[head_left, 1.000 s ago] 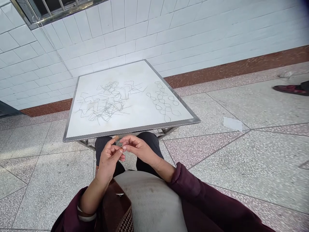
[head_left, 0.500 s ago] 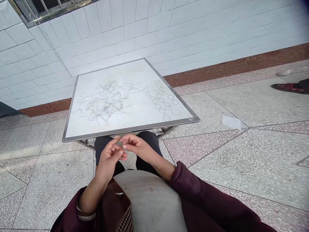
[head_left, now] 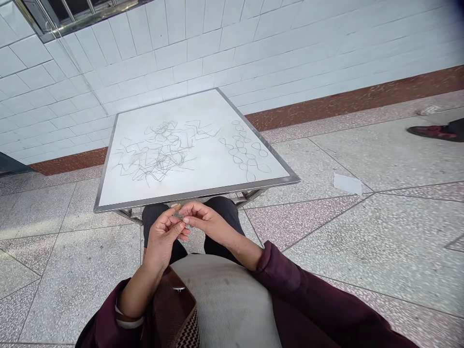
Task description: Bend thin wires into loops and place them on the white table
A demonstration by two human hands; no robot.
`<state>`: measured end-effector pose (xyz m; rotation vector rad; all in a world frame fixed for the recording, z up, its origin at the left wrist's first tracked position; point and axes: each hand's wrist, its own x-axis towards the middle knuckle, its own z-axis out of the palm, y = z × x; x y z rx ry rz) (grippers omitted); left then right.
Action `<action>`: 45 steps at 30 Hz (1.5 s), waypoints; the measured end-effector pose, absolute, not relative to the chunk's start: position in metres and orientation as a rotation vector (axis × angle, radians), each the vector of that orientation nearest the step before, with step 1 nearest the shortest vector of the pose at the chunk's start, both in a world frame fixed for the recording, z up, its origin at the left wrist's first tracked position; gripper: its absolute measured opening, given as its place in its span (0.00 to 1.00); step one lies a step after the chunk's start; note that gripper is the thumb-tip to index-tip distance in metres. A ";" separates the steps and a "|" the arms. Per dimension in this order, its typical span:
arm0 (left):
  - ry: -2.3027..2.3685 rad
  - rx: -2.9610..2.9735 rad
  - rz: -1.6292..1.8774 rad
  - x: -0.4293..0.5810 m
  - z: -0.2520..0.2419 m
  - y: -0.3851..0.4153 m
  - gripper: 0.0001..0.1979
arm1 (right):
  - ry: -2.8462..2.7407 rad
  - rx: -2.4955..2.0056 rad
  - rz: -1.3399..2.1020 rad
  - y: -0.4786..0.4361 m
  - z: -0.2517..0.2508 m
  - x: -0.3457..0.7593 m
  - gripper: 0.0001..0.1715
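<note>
My left hand [head_left: 163, 238] and my right hand [head_left: 209, 221] meet above my lap, just below the table's near edge. Both have thumb and fingers pinched together around a thin wire [head_left: 180, 216], mostly hidden by the fingertips. On the white table [head_left: 203, 169] lies a tangled heap of thin bent wires [head_left: 159, 157], spread over the left and middle. To the right of it, several wire loops [head_left: 239, 144] rest in loose rows, some of them round and some twisted like a figure eight.
A grey metal rim [head_left: 195, 195] runs along the table's near edge. Behind the table stands a white tiled wall [head_left: 203, 48]. A white paper piece [head_left: 347, 183] lies on the speckled floor at right, and a person's dark red shoe [head_left: 433, 131] shows at the far right.
Both hands stay pinched together in nearly the same place, with only slight finger movement. The wires on the table have not moved.
</note>
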<state>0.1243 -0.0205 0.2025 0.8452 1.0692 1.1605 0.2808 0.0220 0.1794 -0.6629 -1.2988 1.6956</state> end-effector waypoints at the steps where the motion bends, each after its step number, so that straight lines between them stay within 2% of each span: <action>1: 1.085 0.860 1.178 0.124 0.202 -0.020 0.24 | -1.317 -0.679 1.669 0.021 0.180 0.281 0.16; 6: 1.189 0.847 1.364 0.121 0.203 -0.019 0.22 | -1.363 -0.739 1.590 0.016 0.178 0.278 0.17; 14: 1.201 0.791 1.428 0.120 0.200 -0.017 0.24 | -1.519 -0.916 1.165 0.006 0.162 0.259 0.06; 20: 1.184 0.760 1.401 0.117 0.198 -0.015 0.23 | -1.701 -0.888 0.889 0.007 0.162 0.262 0.08; 29: 1.172 0.789 1.333 0.113 0.200 -0.014 0.24 | -1.890 -0.766 0.666 0.010 0.163 0.267 0.12; 40: 1.113 0.819 1.353 0.115 0.196 -0.013 0.22 | -1.934 -0.731 0.622 0.012 0.164 0.271 0.11; 42: 1.104 0.810 1.384 0.116 0.194 -0.014 0.21 | -1.889 -0.771 0.701 0.011 0.163 0.270 0.10; 45: 1.091 0.805 1.451 0.117 0.194 -0.016 0.21 | -1.667 -0.868 1.007 0.009 0.160 0.265 0.05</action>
